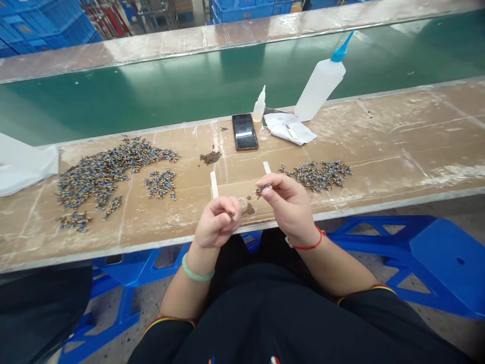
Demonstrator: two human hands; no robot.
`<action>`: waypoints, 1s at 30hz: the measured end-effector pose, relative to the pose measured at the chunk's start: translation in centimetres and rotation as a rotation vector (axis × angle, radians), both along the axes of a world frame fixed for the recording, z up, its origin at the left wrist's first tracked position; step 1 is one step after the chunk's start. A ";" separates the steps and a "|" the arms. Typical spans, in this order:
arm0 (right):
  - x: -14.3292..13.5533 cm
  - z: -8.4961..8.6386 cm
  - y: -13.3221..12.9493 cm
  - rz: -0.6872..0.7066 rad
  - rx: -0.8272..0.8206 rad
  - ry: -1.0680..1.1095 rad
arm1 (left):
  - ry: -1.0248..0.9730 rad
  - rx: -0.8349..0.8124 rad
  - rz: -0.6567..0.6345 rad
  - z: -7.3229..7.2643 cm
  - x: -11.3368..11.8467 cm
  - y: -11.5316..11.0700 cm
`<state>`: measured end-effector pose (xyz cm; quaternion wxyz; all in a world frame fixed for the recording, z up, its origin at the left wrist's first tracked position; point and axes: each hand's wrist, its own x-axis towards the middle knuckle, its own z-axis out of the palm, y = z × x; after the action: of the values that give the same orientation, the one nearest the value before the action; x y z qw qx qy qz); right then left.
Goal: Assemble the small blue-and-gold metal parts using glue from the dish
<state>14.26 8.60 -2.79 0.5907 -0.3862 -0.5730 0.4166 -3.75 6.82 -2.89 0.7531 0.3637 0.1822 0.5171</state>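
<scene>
My right hand (pixel 293 207) pinches a small blue-and-gold part (pixel 262 189) between thumb and fingertips, just above the table. Closed beside it, my left hand (pixel 216 222) has a tiny brownish piece (pixel 230 215) at its fingertips, too small to name. Between the hands on the table lie a small clear round dish (pixel 243 204) and some brown bits (pixel 250 209). A loose pile of similar blue-and-gold parts (pixel 320 175) sits beyond my right hand. To the left are a large heap (pixel 102 172) and a smaller pile (pixel 160 184) of them.
A phone (pixel 244 132), a small dropper bottle (pixel 259 105), a white cloth (pixel 290 129) and a large squeeze bottle (pixel 320 91) stand or lie along the back. Brown pellets (pixel 210 157) form a little pile. A green conveyor belt (pixel 170 86) runs behind the cardboard-covered table (pixel 397 136).
</scene>
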 end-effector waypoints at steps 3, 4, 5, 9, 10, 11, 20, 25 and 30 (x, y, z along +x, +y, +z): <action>1.2 -0.8 0.5 0.066 0.059 -0.264 | -0.009 0.035 0.093 -1.8 -1.6 -0.7; 1.5 -1.0 0.6 0.086 0.085 -0.331 | -0.017 0.041 0.119 -2.5 -2.1 -1.0; 1.8 -1.3 0.7 0.105 0.112 -0.389 | -0.026 0.044 0.142 -3.3 -2.4 -1.2; 2.7 -1.9 0.8 0.161 0.184 -0.551 | -0.023 0.043 0.220 -5.5 -2.5 -1.9; 2.8 -2.0 0.7 0.167 0.187 -0.578 | -0.007 0.040 0.239 -5.7 -2.3 -1.9; 3.0 -2.1 0.7 0.171 0.186 -0.601 | 0.012 0.033 0.256 -5.8 -2.2 -2.0; 3.4 -1.7 0.4 0.194 0.253 -0.677 | 0.058 0.021 0.279 -5.5 -1.5 -2.3; 3.5 -0.9 0.4 0.224 0.320 -0.747 | 0.076 0.059 0.280 -5.5 -1.5 -2.4; 3.7 -0.2 0.5 0.204 0.350 -0.812 | 0.061 0.088 0.290 -5.5 -1.3 -2.3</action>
<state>18.00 9.12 -3.01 0.3303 -0.3541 -0.8553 0.1844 -5.08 4.48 -8.43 0.6480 0.3819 0.2325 0.6166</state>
